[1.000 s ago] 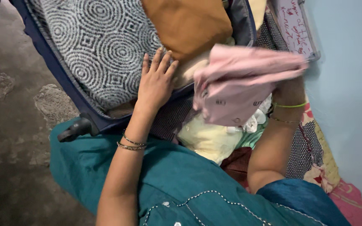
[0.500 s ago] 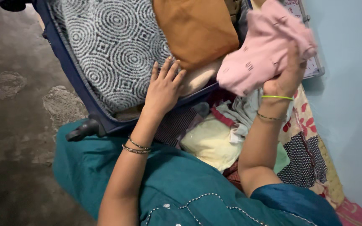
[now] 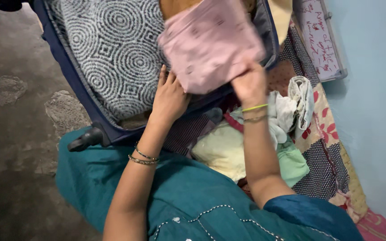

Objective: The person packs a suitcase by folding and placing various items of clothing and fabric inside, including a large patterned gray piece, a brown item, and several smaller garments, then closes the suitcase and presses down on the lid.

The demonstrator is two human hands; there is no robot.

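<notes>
Pink folded cloth [image 3: 211, 42] sits over the open dark-blue suitcase [image 3: 74, 85], pinched at its lower right edge by the right hand [image 3: 249, 85], whose fingers are closed on the fabric. Nearly all of the cloth spreads up and to the left of that grip, covering part of a brown garment [image 3: 173, 6] packed beneath. Beside it lies a grey cloth with white ring patterns [image 3: 112, 58], filling the left side of the case. The left hand [image 3: 169, 98] lies flat with fingers together, its fingertips touching the cloth's lower left edge and holding nothing. Below the right wrist, a heap of pale yellow, white and green clothes [image 3: 246, 147] rests on a patchwork quilt [image 3: 327, 147].
</notes>
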